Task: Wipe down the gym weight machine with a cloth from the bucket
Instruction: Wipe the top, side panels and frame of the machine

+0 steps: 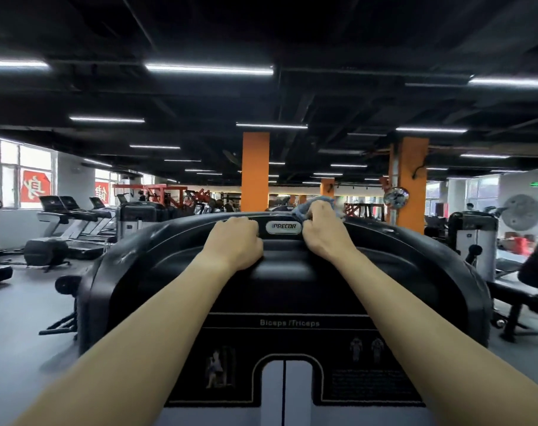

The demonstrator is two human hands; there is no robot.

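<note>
- The silver oval badge [283, 226] at the top centre of the black weight machine [292, 284] reads "PRECOR".
- Lower on the same face, a label [289, 323] reads "Biceps /Triceps". Below it are exercise pictograms [215, 368] and a text block [369, 384] too small to read.
- The machine's printed face looks straight at you. Its rounded top edge arcs from left to right across the view, and that is its long axis here.
- Your right hand [323, 232] sits on the top edge just right of the badge, fingers closed tight around a bunched blue-grey cloth [304, 207].
- The cloth lies against the top edge of the machine, with its loose part poking up past your knuckles on the far side.
- Your left hand [235, 241] is just left of the badge, fingers curled over the raised ridge of the machine's top. It holds no cloth.
- Both forearms reach up across the face and cover part of it on either side of the label.
- Treadmills [74, 213] stand in a row by the windows at the left, where red window signs [35, 187] carry white Chinese characters.
- An orange pillar [255, 172] rises behind the top edge, and a black bench [535, 272] stands at the right, well apart from the machine.
</note>
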